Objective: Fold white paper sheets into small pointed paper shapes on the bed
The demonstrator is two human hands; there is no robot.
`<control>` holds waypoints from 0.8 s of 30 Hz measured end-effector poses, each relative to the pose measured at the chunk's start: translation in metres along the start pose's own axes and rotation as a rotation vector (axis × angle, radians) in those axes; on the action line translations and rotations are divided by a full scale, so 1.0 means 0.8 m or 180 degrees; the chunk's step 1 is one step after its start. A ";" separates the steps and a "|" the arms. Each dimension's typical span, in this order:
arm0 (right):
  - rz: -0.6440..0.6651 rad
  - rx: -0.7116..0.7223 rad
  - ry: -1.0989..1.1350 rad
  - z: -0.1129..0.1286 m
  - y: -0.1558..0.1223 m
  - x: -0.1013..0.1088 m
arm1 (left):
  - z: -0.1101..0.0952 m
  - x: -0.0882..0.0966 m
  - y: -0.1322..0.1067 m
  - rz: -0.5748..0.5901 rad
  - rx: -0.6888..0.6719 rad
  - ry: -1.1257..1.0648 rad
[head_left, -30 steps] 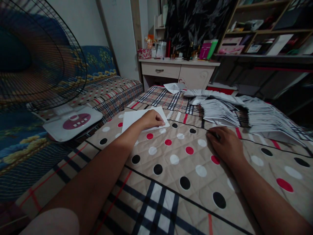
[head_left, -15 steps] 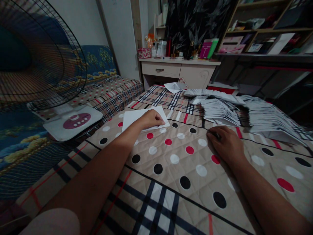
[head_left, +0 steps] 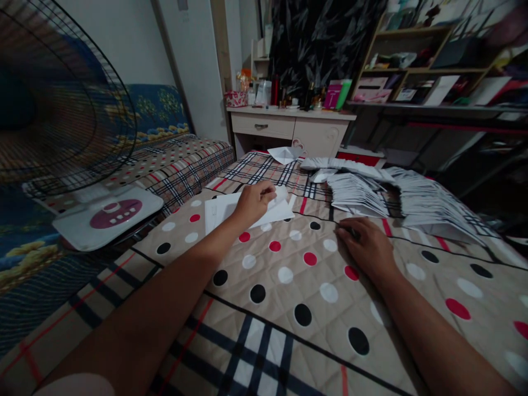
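My left hand [head_left: 254, 202] is closed in a pinch on the edge of a sheet of white paper [head_left: 280, 198], whose right end is raised. Beneath it more white paper [head_left: 220, 208] lies flat on the spotted bedspread, with a small printed mark near its left end. My right hand [head_left: 367, 242] rests on the bedspread to the right, fingers curled round a dark, thin, pen-like object [head_left: 353, 233]. Most of that object is hidden by the fingers. Just beyond this hand stands a stack of folded white papers [head_left: 357, 195].
A larger stack of folded papers [head_left: 433, 203] lies at the right, and a loose folded paper [head_left: 284, 154] at the far edge of the bed. An electric fan [head_left: 109, 212] stands at the left. Behind are a white dresser [head_left: 264, 125] and shelves [head_left: 412, 71].
My left hand has risen slightly and lifted the right end of a sheet, showing paper beneath. My right hand keeps its grip and place on the bed. The view has turned slightly right.
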State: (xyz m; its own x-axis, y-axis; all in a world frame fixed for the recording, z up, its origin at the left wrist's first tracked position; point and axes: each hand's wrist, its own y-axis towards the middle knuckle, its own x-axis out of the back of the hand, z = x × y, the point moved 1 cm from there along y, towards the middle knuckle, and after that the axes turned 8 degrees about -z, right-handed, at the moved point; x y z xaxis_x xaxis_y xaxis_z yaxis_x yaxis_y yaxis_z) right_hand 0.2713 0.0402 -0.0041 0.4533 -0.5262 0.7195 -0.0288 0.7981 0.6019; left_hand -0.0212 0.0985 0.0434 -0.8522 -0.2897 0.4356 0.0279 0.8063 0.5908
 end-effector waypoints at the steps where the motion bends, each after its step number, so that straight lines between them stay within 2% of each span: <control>1: -0.0010 -0.0026 0.0128 0.002 0.000 0.000 | -0.011 -0.001 0.000 -0.0106 0.0018 -0.0229; 4: -0.0062 -0.0154 0.0656 0.009 -0.001 0.001 | -0.041 -0.003 -0.001 -0.0091 0.0115 -0.0922; 7: -0.0258 -0.0523 0.1466 0.019 -0.003 0.003 | -0.060 -0.006 -0.005 0.0088 0.0249 -0.1527; 11: -0.0434 -0.0736 0.2406 0.033 -0.005 0.009 | -0.062 -0.015 -0.014 0.0230 0.0453 -0.1875; 15: -0.0441 -0.0974 0.2498 0.038 -0.009 0.014 | -0.057 -0.021 -0.023 0.0377 0.0494 -0.1926; 17: -0.0672 -0.0802 0.2415 0.038 -0.009 0.017 | -0.055 -0.020 -0.026 0.0665 0.0350 -0.1851; 20: -0.0970 -0.0429 0.2348 0.037 -0.009 0.023 | -0.048 -0.016 -0.030 0.1274 -0.0203 -0.1325; 22: -0.0931 -0.0148 0.2310 0.036 -0.008 0.027 | -0.037 -0.016 -0.034 0.1709 -0.0641 -0.0780; 24: -0.0621 0.0168 0.2254 0.036 -0.009 0.031 | -0.021 -0.018 -0.038 0.2051 -0.0912 -0.0283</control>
State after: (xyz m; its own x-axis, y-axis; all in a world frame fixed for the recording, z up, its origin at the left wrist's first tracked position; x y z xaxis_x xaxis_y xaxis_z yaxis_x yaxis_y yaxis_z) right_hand 0.2574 0.0133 0.0195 0.9208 -0.3273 0.2120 0.0766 0.6847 0.7248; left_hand -0.0008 0.0693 0.0305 -0.6589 0.2522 0.7087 0.6667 0.6321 0.3949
